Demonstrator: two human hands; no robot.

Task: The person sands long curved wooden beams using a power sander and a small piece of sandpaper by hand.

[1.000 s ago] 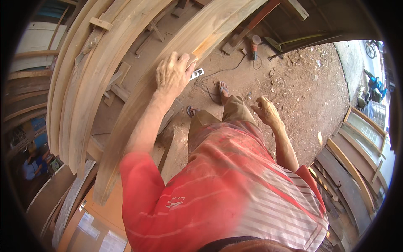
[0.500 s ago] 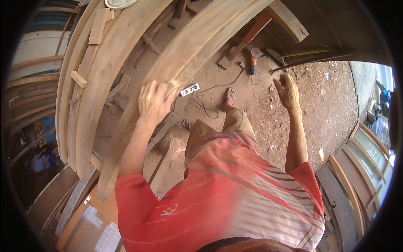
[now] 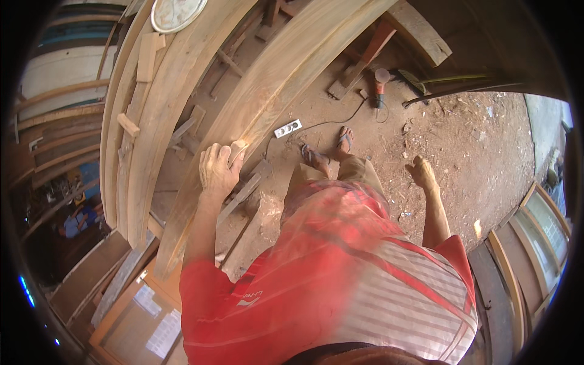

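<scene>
Head view. Left hand [image 3: 220, 169]: closed around a small block [image 3: 238, 147], set against a long beam [image 3: 274, 91]. Right hand [image 3: 421, 173]: loosely curled above the floor [image 3: 462, 140]; contents cannot be told. Power strip [image 3: 288, 128]: on the floor, right of the beam. Power tool [image 3: 380, 88]: farther right. Round lid [image 3: 177, 13]: on boards [image 3: 182, 79], left.

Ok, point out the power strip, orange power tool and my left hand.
Power strip [image 3: 288, 128], head view: its socket face.
Orange power tool [image 3: 379, 89], head view: its body.
Left hand [image 3: 216, 173], head view: back of the hand.
</scene>
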